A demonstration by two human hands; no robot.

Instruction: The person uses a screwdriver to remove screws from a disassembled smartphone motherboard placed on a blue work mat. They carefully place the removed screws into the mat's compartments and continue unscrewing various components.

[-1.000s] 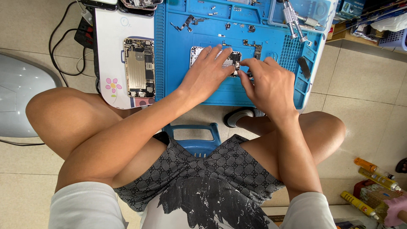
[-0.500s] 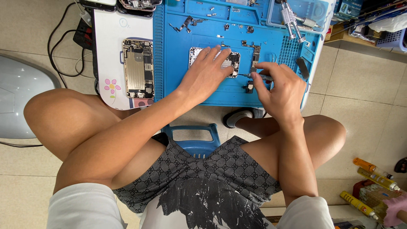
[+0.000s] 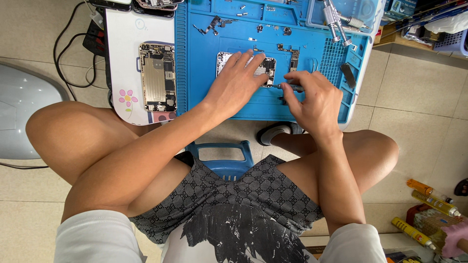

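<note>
The left hand [image 3: 236, 85] lies flat on the phone [image 3: 246, 68] to steady it, while the right hand [image 3: 312, 100] has its fingers [image 3: 291, 92] pinched on a small tool [image 3: 287, 87]

Beige tiled floor [image 3: 419, 117] under a blue plastic stool [image 3: 222, 160], evenly lit.

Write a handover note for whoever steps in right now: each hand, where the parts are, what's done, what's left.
Left hand: flat on the opened phone on the blue mat, steadying it.
Right hand: pinching a thin tool, tip at the phone's right edge.
Parts: loose screws and a bracket lie along the mat's top; a flex part right of the phone; a second opened phone on the white pad to the left.
Done: phone is open, parts are out.
Left: work at the right edge is under way; parts are not refitted.
</note>
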